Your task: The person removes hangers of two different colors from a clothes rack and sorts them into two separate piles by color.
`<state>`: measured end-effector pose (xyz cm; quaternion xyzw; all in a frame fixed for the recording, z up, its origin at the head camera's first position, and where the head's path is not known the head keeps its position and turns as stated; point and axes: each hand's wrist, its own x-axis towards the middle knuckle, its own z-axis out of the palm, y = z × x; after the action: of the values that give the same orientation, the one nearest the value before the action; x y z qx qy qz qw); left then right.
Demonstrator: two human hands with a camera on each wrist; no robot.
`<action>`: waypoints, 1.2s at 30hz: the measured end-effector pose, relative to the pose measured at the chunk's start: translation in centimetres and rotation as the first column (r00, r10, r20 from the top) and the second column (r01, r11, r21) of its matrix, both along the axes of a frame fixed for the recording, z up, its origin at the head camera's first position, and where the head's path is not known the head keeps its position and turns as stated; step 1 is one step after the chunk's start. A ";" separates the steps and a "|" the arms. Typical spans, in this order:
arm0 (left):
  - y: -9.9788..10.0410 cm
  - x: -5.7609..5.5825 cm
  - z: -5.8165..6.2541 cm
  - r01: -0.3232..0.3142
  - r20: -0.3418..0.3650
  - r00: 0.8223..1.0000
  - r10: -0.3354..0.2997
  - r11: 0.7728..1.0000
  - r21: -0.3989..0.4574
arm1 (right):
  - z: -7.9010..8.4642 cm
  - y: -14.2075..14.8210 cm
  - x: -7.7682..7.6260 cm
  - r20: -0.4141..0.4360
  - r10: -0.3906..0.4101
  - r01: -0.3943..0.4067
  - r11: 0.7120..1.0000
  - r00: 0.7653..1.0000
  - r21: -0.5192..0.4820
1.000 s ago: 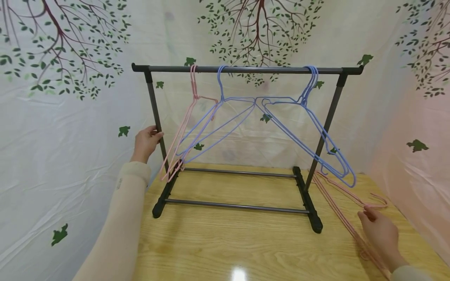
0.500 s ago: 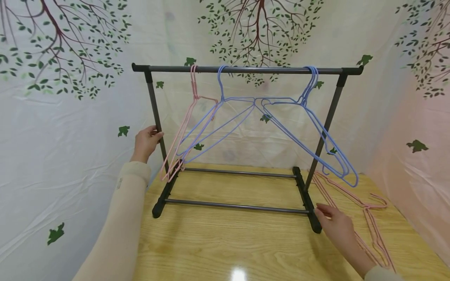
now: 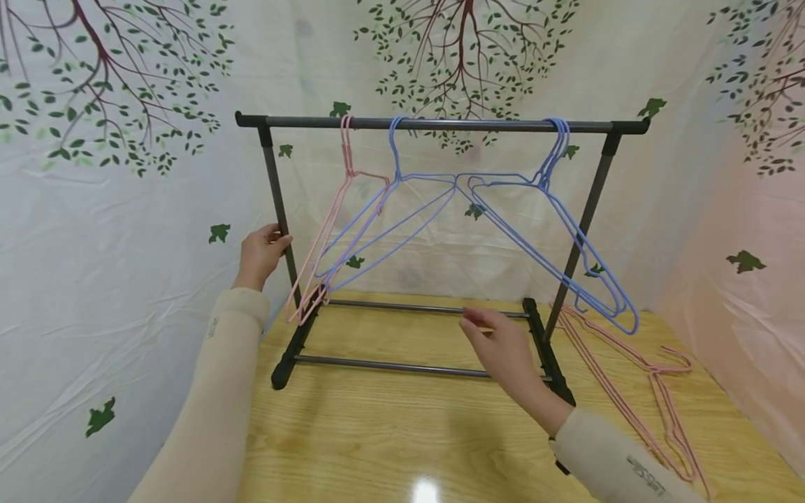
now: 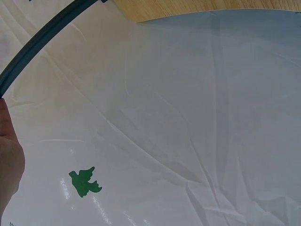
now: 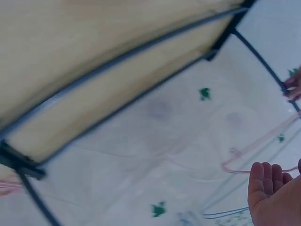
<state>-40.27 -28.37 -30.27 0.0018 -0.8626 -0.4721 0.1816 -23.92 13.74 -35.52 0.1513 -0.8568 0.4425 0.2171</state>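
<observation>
Gripping the rack's left post (image 3: 275,185), the left hand (image 3: 260,255) has its thumb in front and its fingers bent behind, at about mid-height. The right hand (image 3: 503,349) holds nothing; its fingers curve loosely toward the thumb with a gap left between, and it seems to hover in front of the base rather than touch the front rail (image 3: 390,366).

The left forearm reaches up and forward beside the rack; the right one slants in from the lower right, its wrist passing before the right foot (image 3: 555,363).

Bracing looks like the left hand's job, so a firm hold without pulling would suit, leaving the post upright. The right hand would do well to stay loose and clear the rails.

Farther out, pink hangers (image 3: 350,173) and blue hangers (image 3: 428,176) hang from the top bar (image 3: 453,126); more pink hangers (image 3: 654,370) lie on the table (image 3: 402,433), right of the rack.
</observation>
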 end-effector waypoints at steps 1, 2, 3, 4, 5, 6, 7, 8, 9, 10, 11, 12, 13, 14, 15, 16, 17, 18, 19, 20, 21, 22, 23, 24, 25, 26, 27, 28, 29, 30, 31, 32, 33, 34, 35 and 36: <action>-0.1 0.0 0.0 -0.001 0.001 1.000 0.001 1.000 -0.002 | 1.0 -1.1 -0.2 -0.009 0.014 -0.014 1.000 1.000 -0.015; -0.2 0.0 0.0 0.000 0.000 1.000 0.000 1.000 -0.003 | 2.0 -2.1 -0.4 -0.017 0.031 -0.031 0.999 0.999 -0.030; -0.3 0.0 -0.1 -0.002 -0.001 1.000 0.002 1.000 -0.008 | 3.1 -3.1 -0.5 -0.021 0.046 -0.047 0.998 0.999 -0.042; -0.3 0.0 -0.1 -0.003 -0.002 1.000 0.003 1.000 -0.011 | 4.1 -4.1 -0.6 -0.023 0.061 -0.062 0.996 0.998 -0.056; -0.4 -0.1 -0.1 -0.004 -0.003 1.000 0.004 1.000 -0.015 | 5.1 -5.1 -0.7 -0.023 0.079 -0.081 0.994 0.997 -0.070; -0.5 -0.1 -0.1 -0.006 -0.005 1.000 0.006 1.000 -0.018 | 6.0 -6.0 -0.9 -0.022 0.095 -0.096 0.992 0.995 -0.080; -0.6 -0.1 -0.1 -0.006 -0.006 1.000 0.006 1.000 -0.021 | 6.9 -6.9 -1.0 -0.020 0.108 -0.109 0.990 0.994 -0.088; -0.6 -0.1 -0.1 -0.007 -0.007 1.000 0.007 1.000 -0.021 | 7.7 -7.8 -1.1 -0.014 0.122 -0.123 0.987 0.992 -0.100; -0.7 -0.1 -0.1 -0.008 -0.007 1.000 0.008 1.000 -0.021 | 8.5 -8.6 -1.3 -0.014 0.134 -0.135 0.985 0.991 -0.109; -0.7 0.0 -0.1 -0.010 -0.007 1.000 0.010 1.000 -0.019 | 9.3 -9.4 -1.5 -0.009 0.145 -0.145 0.982 0.989 -0.118; -0.7 0.0 0.0 -0.011 -0.007 1.000 0.011 1.000 -0.017 | 10.0 -10.2 -1.7 -0.002 0.155 -0.154 0.980 0.988 -0.125; -0.7 0.0 0.0 -0.011 -0.007 1.000 0.011 1.000 -0.014 | 10.6 -10.9 -1.8 0.002 0.163 -0.161 0.978 0.987 -0.130; -0.6 0.0 0.1 -0.012 -0.007 1.000 0.011 1.000 -0.009 | 11.2 -11.6 -2.0 0.008 0.170 -0.167 0.976 0.985 -0.136; -0.6 0.0 0.1 -0.012 -0.006 1.000 0.012 1.000 -0.003 | 11.8 -12.3 -2.1 0.015 0.178 -0.174 0.975 0.984 -0.141; -0.5 0.0 0.2 -0.010 -0.006 1.000 0.010 1.000 0.000 | 12.2 -12.9 -2.3 0.020 0.186 -0.182 0.973 0.982 -0.143; -0.5 0.0 0.2 -0.008 -0.007 1.000 0.008 1.000 0.002 | 12.7 -13.5 -2.4 0.030 0.191 -0.185 0.972 0.981 -0.147; -0.4 0.0 0.2 -0.005 -0.007 1.000 0.005 1.000 0.008 | 13.1 -14.1 -2.5 0.039 0.196 -0.189 0.970 0.980 -0.150; -0.3 0.0 0.3 -0.002 -0.008 1.000 0.002 1.000 0.009 | 13.5 -14.7 -2.7 0.045 0.199 -0.190 0.970 0.979 -0.154; -0.3 -0.1 0.3 0.002 -0.009 1.000 -0.002 1.000 0.011 | 13.7 -15.3 -2.8 0.051 0.199 -0.189 0.970 0.979 -0.153; -0.3 -0.1 0.3 0.006 -0.011 1.000 -0.005 1.000 0.010 | 14.0 -15.8 -2.9 0.056 0.195 -0.184 0.971 0.979 -0.151; -0.3 -0.2 0.2 0.009 -0.014 1.000 -0.009 1.000 0.010 | 14.3 -16.4 -2.9 0.060 0.188 -0.178 0.973 0.980 -0.146; -0.3 -0.3 0.2 0.011 -0.016 1.000 -0.011 1.000 0.010 | 14.4 -16.9 -3.0 0.065 0.178 -0.168 0.976 0.982 -0.139; -0.3 -0.3 0.2 0.013 -0.019 1.000 -0.012 1.000 0.008 | 14.6 -17.4 -3.1 0.070 0.172 -0.162 0.978 0.983 -0.133; -0.3 -0.4 0.1 0.013 -0.022 1.000 -0.013 1.000 0.003 | 14.7 -17.9 -3.1 0.074 0.164 -0.154 0.980 0.984 -0.122; -0.4 -0.4 0.1 0.012 -0.025 1.000 -0.012 1.000 0.003 | 14.7 -18.4 -3.1 0.078 0.157 -0.148 0.983 0.984 -0.109; -0.4 -0.5 0.0 0.011 -0.026 1.000 -0.011 1.000 0.003 | 14.8 -18.9 -3.2 0.083 0.150 -0.142 0.985 0.985 -0.096; -0.4 -0.5 -0.1 0.011 -0.026 1.000 -0.011 1.000 0.003 | 14.8 -19.3 -3.2 0.092 0.143 -0.136 0.987 0.985 -0.084; -0.5 -0.6 -0.1 0.010 -0.025 1.000 -0.010 1.000 0.004 | 14.7 -19.6 -3.2 0.101 0.136 -0.129 0.989 0.986 -0.073; -0.5 -0.6 -0.2 0.011 -0.023 1.000 -0.010 1.000 0.008 | 14.7 -19.9 -3.1 0.108 0.126 -0.120 0.991 0.986 -0.058; -0.5 -0.6 -0.2 0.011 -0.022 1.000 -0.011 1.000 0.013 | 14.7 -20.2 -3.1 0.115 0.113 -0.109 0.993 0.987 -0.041; -0.5 -0.6 -0.3 0.011 -0.020 1.000 -0.010 1.000 0.019 | 14.6 -20.4 -3.0 0.119 0.100 -0.098 0.995 0.988 -0.025; -0.5 -0.6 -0.3 0.011 -0.018 1.000 -0.011 1.000 0.025 | 14.6 -20.6 -3.0 0.123 0.086 -0.086 0.996 0.989 -0.009; -0.5 -0.6 -0.3 0.011 -0.017 1.000 -0.010 1.000 0.029 | 14.5 -20.8 -2.9 0.130 0.073 -0.074 0.997 0.989 0.006; -0.5 -0.5 -0.3 0.010 -0.019 1.000 -0.010 0.999 0.035 | 14.5 -20.9 -2.9 0.131 0.059 -0.062 0.998 0.990 0.023; -0.5 -0.5 -0.3 0.011 -0.022 1.000 -0.010 0.999 0.039 | 14.4 -21.0 -2.8 0.132 0.046 -0.052 0.998 0.990 0.039; -0.5 -0.4 -0.2 0.012 -0.024 1.000 -0.011 0.999 0.037 | 14.4 -21.0 -2.8 0.132 0.035 -0.043 0.998 0.991 0.054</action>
<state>-40.70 -28.90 -30.51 -0.0056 -0.8515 -0.4891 0.1890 -26.75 -7.27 -21.11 0.1448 -0.8782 0.4314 0.1474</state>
